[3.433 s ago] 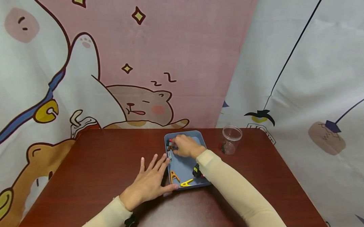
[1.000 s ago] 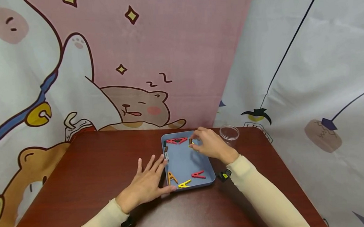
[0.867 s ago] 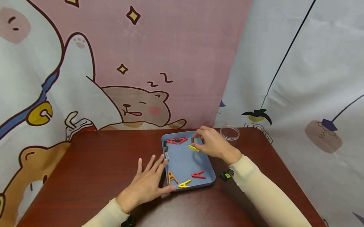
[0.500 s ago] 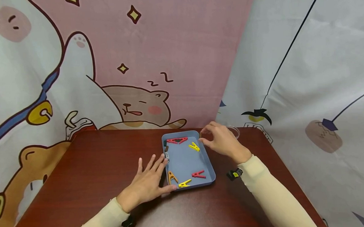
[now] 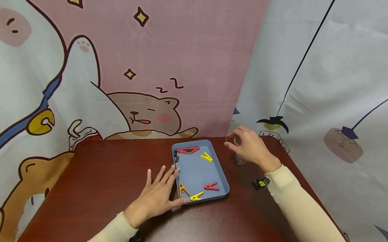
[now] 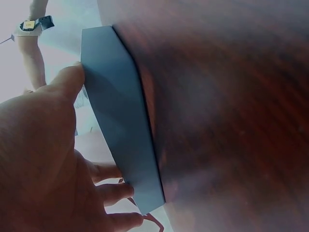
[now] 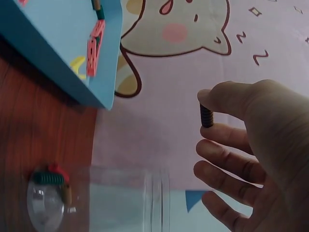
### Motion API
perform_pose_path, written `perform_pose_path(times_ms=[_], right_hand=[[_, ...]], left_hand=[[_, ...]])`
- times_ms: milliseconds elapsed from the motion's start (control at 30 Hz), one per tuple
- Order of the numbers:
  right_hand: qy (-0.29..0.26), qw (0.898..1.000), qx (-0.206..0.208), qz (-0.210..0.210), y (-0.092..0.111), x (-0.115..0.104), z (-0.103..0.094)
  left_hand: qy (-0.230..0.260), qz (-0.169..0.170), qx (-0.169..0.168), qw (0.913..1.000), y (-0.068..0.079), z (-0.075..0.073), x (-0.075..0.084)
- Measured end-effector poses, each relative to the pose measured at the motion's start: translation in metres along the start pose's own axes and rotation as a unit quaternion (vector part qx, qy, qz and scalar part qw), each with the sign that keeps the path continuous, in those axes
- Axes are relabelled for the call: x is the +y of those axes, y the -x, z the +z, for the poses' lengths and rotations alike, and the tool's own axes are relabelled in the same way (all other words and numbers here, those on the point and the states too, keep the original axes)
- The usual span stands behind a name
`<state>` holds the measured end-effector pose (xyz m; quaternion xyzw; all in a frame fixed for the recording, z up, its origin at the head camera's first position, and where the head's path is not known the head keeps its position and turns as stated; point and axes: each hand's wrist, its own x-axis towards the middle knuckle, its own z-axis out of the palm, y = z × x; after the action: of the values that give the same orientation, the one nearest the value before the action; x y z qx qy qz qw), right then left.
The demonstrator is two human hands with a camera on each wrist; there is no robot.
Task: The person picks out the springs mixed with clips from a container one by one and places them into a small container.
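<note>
My right hand (image 5: 252,147) is raised beside the clear jar (image 7: 120,203), close to its mouth. Between thumb and index finger it pinches a small brown ribbed cylinder (image 7: 206,116), the other fingers spread. My left hand (image 5: 155,200) lies with fingers outstretched against the near left side of the blue tray (image 5: 197,175), the thumb at its near edge. In the tray lie a yellow clip (image 5: 206,157), a red clip (image 5: 211,186), a second yellow clip (image 5: 196,196), an orange clip (image 5: 183,189) and red clips (image 5: 187,150) at the far end.
Along the tray's left wall are a dark green piece (image 5: 175,153), a brown piece (image 5: 177,159) and a grey piece (image 5: 178,166). The jar holds a green ribbed cylinder (image 7: 48,178), plus red and brown pieces. A printed cloth (image 5: 211,62) hangs behind the brown table (image 5: 118,175).
My right hand has gone from the tray's far left corner to above its right side, then rightward toward the jar, carrying the brown ribbed cylinder. My left hand stays at the tray.
</note>
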<state>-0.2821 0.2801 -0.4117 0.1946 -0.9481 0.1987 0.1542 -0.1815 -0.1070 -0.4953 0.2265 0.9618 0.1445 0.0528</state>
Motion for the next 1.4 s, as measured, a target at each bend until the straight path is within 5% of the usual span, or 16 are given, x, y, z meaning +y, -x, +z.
perform_pose_path(times_ms=[833,1400], right_hand=[[0.000,0.998,0.008,0.061,0.015,0.066,-0.020],[0.009,0.997,-0.005,0.071,0.020,0.081,-0.022]], left_hand=[[0.005,0.002,0.004,1.0000,0.001,0.000,-0.002],[0.004,0.004,0.005,1.0000,0.001,0.001,-0.003]])
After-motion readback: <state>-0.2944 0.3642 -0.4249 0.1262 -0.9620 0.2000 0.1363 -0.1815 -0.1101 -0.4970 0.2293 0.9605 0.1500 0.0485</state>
